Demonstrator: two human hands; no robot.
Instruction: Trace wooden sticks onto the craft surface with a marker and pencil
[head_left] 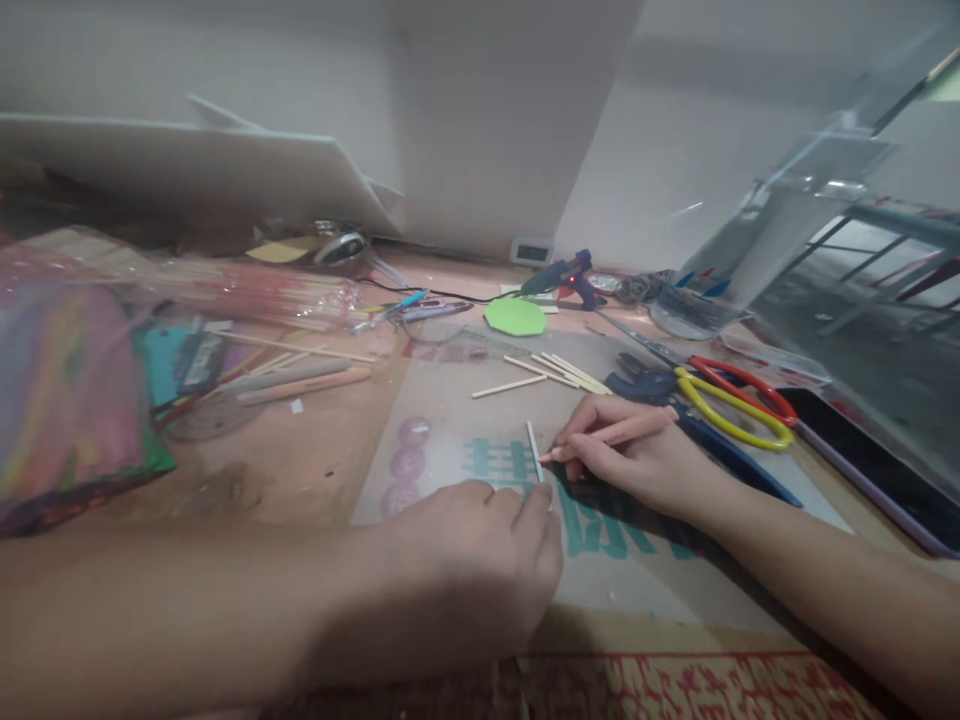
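A short thin stick (533, 445) stands out from the fingers of my left hand (480, 545), which are closed on its near end over the printed sheet (442, 400). My right hand (630, 450) is closed round an orange-pink pen (637, 426), its tip touching or very close to the stick. Beyond my hands lie several loose wooden sticks (562, 372). A light green paper octagon (515, 316) rests behind them.
Scissors (731, 400) with red and yellow handles, blue-handled pliers (735, 460) and a phone (877, 470) lie at right. A glue gun (570, 278) and clear container (694, 290) stand behind. Plastic-wrapped sticks (262, 290) and a colourful bag (75, 400) occupy the left.
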